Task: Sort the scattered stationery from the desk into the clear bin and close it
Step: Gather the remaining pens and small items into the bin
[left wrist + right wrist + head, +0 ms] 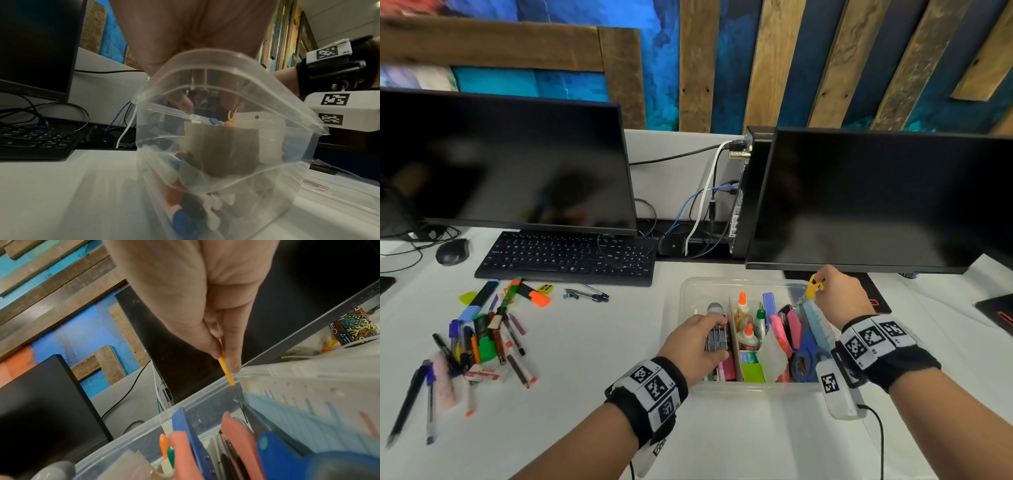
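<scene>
The clear bin [739, 281] stands on the white desk in front of me, packed with glue bottles, pink and blue tools and a ruler. A cardboard divider [734, 337] splits it. My left hand [700, 339] reaches into the left compartment and grips a silver metal tool [717, 340]; seen through the bin wall [156, 146], its fingers [185, 102] curl round that dark tool. My right hand [835, 291] pinches yellow-handled scissors [813, 286] over the bin's far right corner. Their yellow handle [226, 369] points down, dark tip inside the bin. A scattered pile of pens and markers [482, 335] lies at the left.
A black keyboard [568, 257] and mouse [452, 251] sit behind the pens. Two dark monitors [510, 161] [876, 202] stand at the back, the right one overhanging the bin's far edge. Cables [698, 212] hang between them. A compass [589, 294] lies near the keyboard.
</scene>
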`<state>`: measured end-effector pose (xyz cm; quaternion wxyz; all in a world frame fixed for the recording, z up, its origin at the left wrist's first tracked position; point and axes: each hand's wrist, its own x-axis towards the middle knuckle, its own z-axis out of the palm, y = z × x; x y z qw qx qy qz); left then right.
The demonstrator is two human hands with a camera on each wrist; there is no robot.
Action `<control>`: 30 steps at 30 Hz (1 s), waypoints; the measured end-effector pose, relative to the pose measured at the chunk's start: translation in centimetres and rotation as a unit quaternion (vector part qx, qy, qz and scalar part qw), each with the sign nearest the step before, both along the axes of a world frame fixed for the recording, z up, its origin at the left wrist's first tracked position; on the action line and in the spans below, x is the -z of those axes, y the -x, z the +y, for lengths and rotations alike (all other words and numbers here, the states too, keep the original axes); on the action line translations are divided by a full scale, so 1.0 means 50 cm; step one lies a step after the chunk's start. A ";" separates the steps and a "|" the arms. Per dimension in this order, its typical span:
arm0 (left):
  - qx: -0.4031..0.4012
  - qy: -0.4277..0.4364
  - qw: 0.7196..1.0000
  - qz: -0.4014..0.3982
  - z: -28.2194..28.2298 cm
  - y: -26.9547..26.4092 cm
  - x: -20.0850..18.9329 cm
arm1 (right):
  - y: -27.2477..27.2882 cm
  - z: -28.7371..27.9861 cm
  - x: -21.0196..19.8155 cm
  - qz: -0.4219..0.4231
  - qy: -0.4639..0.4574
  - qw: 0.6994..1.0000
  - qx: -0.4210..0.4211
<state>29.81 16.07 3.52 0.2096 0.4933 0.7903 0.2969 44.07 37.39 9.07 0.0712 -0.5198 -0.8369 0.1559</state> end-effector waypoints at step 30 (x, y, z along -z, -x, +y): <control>0.082 -0.059 0.993 -0.056 0.002 -0.036 -0.025 | 0.043 -0.149 -0.016 0.132 0.298 0.920 -0.218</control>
